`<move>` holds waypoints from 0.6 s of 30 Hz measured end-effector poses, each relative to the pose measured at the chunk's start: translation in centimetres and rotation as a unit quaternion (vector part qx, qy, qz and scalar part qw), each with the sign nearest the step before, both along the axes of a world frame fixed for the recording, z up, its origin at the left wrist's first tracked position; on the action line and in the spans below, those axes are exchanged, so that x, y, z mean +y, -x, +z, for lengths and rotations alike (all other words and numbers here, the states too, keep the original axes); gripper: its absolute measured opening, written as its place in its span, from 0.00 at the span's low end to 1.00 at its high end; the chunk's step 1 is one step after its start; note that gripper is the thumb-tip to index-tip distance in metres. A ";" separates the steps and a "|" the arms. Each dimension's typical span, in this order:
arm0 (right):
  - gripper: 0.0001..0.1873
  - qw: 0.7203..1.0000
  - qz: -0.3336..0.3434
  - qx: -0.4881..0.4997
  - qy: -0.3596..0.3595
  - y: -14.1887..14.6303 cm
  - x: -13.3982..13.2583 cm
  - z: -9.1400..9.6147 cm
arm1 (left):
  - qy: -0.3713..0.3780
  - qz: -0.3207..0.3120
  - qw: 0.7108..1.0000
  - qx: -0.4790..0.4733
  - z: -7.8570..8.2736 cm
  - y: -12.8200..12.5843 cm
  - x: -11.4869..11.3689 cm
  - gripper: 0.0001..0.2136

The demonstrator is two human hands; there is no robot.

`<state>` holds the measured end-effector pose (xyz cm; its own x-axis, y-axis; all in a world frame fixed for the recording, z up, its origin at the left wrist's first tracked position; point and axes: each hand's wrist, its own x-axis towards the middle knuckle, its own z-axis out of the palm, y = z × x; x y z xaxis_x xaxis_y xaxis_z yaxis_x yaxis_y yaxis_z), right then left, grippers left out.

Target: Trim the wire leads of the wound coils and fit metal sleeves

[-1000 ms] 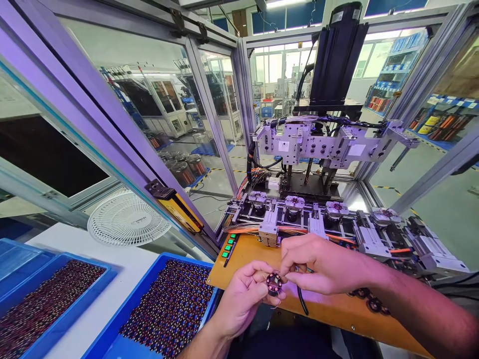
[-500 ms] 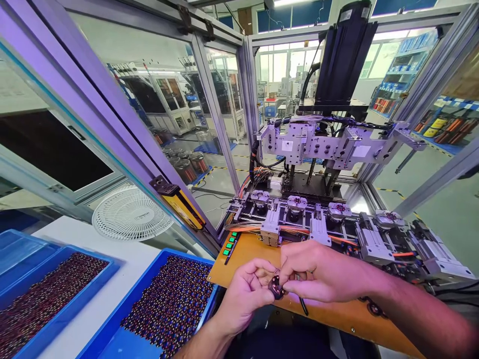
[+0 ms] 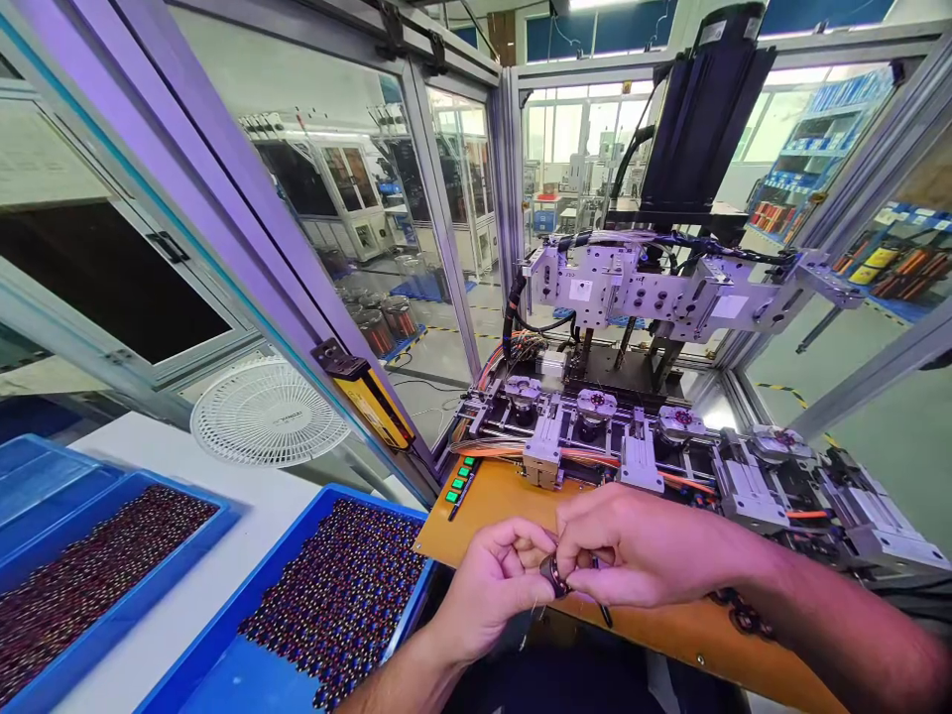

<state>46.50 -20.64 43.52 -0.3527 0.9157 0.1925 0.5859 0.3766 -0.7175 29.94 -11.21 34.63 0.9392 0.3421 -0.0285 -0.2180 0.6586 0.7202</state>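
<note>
we see a white counter [image 3: 223, 555] at the left carrying two blue trays [image 3: 223, 684] packed with small dark wound parts, one tray [image 3: 119, 620] at the far left and the other beside the machine, with a white fan guard [image 3: 269, 414] just behind them. to the right we see an orange board [image 3: 669, 635] at the front of the machine, bearing a row of green buttons [image 3: 459, 479] at its left corner and a few dark ring parts [image 3: 740, 615] near its right side.
</note>
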 end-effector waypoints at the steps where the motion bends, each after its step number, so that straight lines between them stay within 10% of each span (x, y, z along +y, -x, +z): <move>1: 0.06 1.000 0.003 -0.003 0.004 0.0 0.0 0.0 | 0.000 -0.002 1.000 0.001 0.0 0.0 0.0 0.14; 18: 0.08 0.988 -0.055 0.078 -0.123 1.3 -0.8 -3.2 | 0.026 -0.014 1.000 -0.010 0.2 0.2 -0.3 0.12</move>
